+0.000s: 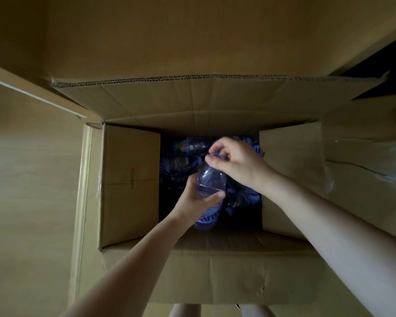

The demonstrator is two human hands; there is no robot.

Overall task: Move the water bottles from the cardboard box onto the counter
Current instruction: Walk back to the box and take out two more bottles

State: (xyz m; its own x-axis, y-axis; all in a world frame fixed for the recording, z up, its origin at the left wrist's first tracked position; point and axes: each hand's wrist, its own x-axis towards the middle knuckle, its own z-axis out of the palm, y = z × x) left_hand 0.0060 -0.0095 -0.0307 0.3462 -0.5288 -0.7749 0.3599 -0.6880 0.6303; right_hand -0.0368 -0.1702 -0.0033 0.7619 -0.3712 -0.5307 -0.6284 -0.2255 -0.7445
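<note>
An open cardboard box (128, 186) fills the middle of the view, its four flaps folded outward. Deep inside, several clear plastic water bottles (185, 162) with purple caps and labels lie in shadow. One clear bottle (210, 181) is upright above them. My left hand (197, 200) grips its body from below. My right hand (236, 161) pinches its purple cap at the top. The bottle's lower part, with a purple-and-white label, shows beneath my left wrist.
The far flap (192, 97) and the right flap (290, 170) stand around the opening. A wooden surface (28, 179) lies to the left of the box. Tape-covered cardboard (364, 170) is on the right. Legs show at the bottom edge.
</note>
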